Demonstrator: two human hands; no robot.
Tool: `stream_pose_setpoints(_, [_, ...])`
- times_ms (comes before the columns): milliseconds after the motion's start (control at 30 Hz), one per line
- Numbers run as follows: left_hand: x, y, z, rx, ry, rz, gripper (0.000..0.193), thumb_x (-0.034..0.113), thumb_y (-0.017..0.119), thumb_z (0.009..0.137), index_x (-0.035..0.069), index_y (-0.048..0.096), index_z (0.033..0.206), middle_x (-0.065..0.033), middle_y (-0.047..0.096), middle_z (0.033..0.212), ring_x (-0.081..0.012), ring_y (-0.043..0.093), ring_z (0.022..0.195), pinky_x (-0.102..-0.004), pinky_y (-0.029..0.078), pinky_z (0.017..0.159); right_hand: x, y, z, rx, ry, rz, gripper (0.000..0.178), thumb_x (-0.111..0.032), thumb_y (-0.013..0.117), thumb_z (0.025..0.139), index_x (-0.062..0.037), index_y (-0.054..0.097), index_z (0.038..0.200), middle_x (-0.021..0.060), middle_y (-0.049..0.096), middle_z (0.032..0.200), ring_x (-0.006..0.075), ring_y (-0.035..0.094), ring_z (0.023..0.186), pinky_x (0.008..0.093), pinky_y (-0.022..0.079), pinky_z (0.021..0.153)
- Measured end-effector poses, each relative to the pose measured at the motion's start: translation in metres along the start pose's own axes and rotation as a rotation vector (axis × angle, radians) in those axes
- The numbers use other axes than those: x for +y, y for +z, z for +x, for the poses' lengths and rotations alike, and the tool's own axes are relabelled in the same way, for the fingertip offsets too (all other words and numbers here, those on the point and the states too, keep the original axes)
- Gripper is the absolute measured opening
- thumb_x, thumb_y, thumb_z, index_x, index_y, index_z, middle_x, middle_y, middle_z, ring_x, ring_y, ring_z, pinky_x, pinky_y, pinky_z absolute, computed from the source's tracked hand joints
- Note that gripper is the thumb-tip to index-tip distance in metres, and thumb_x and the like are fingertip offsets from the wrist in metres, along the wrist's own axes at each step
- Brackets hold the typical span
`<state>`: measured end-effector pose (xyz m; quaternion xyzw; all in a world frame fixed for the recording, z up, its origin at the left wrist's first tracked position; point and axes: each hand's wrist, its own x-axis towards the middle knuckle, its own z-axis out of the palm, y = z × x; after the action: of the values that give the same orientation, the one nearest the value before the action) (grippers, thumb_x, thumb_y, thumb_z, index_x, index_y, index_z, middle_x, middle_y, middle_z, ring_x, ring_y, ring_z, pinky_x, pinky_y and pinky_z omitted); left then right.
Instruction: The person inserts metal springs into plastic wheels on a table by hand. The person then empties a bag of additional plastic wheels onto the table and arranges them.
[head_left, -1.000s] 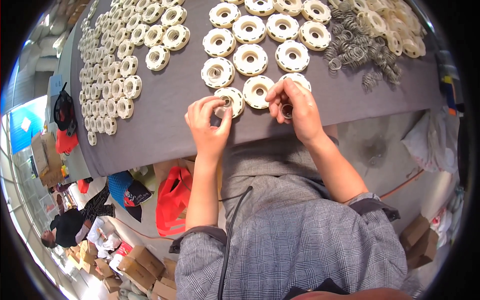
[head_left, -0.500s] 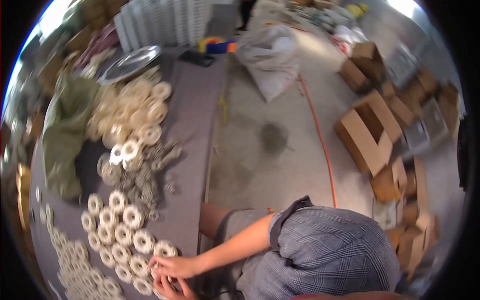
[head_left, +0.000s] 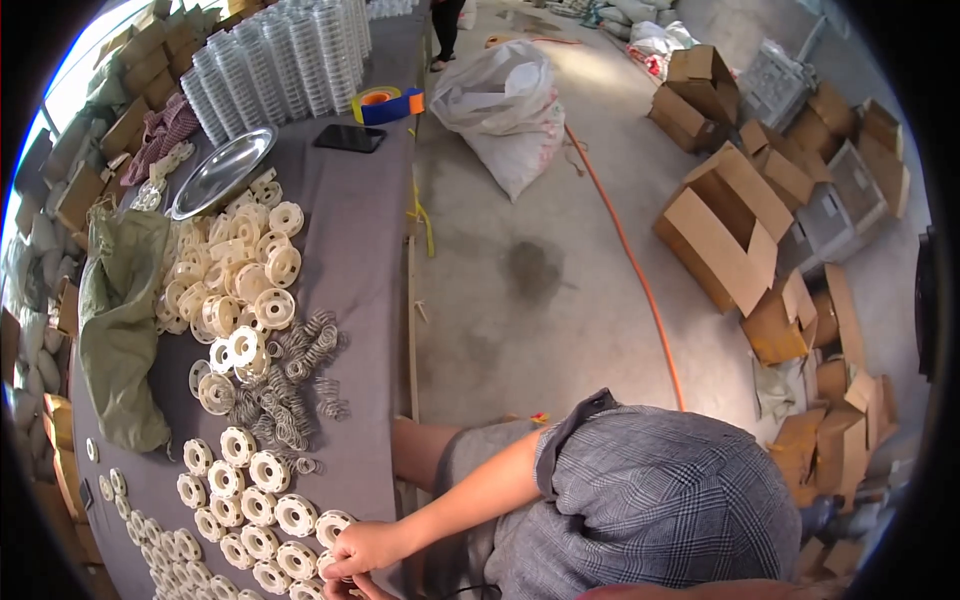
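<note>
At the table's near edge, low in the head view, my right hand (head_left: 368,547) is closed, with its fingertips pressed together beside the cream plastic rings (head_left: 296,514). Just under it my left hand (head_left: 366,588) shows only in part at the lower edge, its fingers bent in close to the right. Whatever they hold between them is hidden. The notched rings lie flat in rows to the left of my hands. Farther up the table are a heap of loose wire coil springs (head_left: 285,405) and a pile of cream plastic spools (head_left: 235,265).
Smaller pale rings (head_left: 165,548) lie far left beside a green sack (head_left: 122,340). Farther back are a metal tray (head_left: 228,172), a phone (head_left: 350,138), tape rolls (head_left: 385,104) and stacked clear discs (head_left: 285,65). A white sack (head_left: 500,110), an orange hose (head_left: 632,250) and cardboard boxes (head_left: 722,235) are on the floor.
The whole view has shifted and sharpened, with the table items sitting lower near my hands. My right hand is slightly closer to the end ring of the row, and less of my left hand shows.
</note>
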<state>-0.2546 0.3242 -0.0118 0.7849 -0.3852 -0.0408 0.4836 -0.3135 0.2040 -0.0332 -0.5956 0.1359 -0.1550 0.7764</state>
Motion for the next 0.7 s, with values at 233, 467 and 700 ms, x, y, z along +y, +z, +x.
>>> stream_pose_setpoints(233, [-0.040,-0.016,-0.024,0.205,-0.394,-0.398,0.040,0.032,0.044,0.096,-0.003,0.051,0.116,-0.0128,0.056,0.107,-0.0213,0.056,0.087,-0.0303,0.044,0.080,0.001,0.016,-0.004,-0.176,-0.077,-0.006,0.039,-0.037,0.044,0.096,-0.0049,0.064,0.088,0.0054,0.063,0.067,0.0160,0.061,0.063,0.0293,0.048,0.061])
stream_pose_setpoints(467, [0.000,-0.027,0.013,0.314,-0.488,-0.480,0.034,0.003,0.060,0.084,-0.003,0.053,0.117,-0.0081,0.061,0.103,-0.0112,0.055,0.084,-0.0256,0.045,0.078,-0.035,-0.055,-0.027,0.227,0.024,0.074,0.036,-0.027,0.038,0.098,-0.0044,0.056,0.078,0.0028,0.055,0.069,0.0088,0.052,0.057,0.0219,0.044,0.053])
stream_pose_setpoints(700, [-0.029,-0.031,0.000,0.082,0.049,0.379,0.027,0.007,0.073,0.069,0.008,0.064,0.094,-0.0039,0.067,0.098,-0.0208,0.057,0.086,-0.0327,0.040,0.080,-0.030,-0.066,-0.021,0.206,0.036,0.004,0.052,-0.043,0.031,0.099,-0.0038,0.056,0.076,0.0012,0.052,0.063,0.0043,0.044,0.052,0.0177,0.035,0.049])
